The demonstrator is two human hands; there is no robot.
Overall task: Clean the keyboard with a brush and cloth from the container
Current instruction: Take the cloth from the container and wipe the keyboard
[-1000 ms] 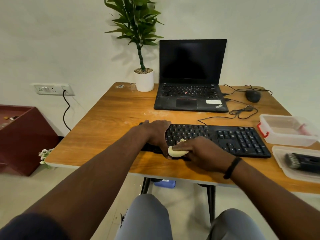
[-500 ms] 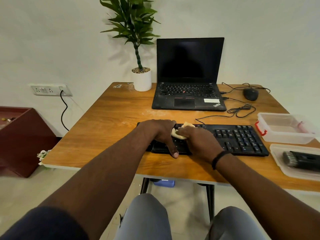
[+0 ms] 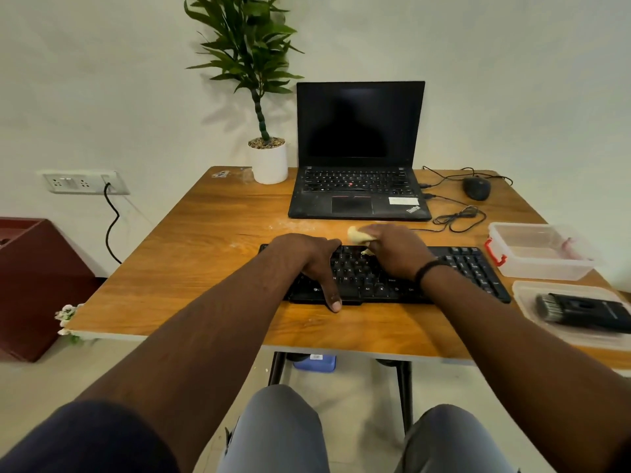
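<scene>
A black keyboard (image 3: 471, 268) lies across the wooden desk (image 3: 211, 254) in front of me. My left hand (image 3: 314, 261) rests on the keyboard's left part, fingers spread, thumb down over its front edge. My right hand (image 3: 396, 247) grips a pale yellow cloth (image 3: 356, 234) at the keyboard's far edge; the cloth pokes out past my fingers onto the desk. A black brush (image 3: 580, 310) lies in a clear lid (image 3: 532, 295) at the right. The clear container (image 3: 539, 249) with a red latch stands behind it.
An open black laptop (image 3: 358, 186) sits behind the keyboard, with a potted plant (image 3: 268, 162) to its left. A black mouse (image 3: 477, 187) and coiled cable (image 3: 457, 218) lie at the back right. A dark red box (image 3: 30, 274) stands on the floor at left.
My right hand has carried the cloth from the keyboard's front edge up over the keys to its far edge. My left hand has stayed on the keyboard's left part.
</scene>
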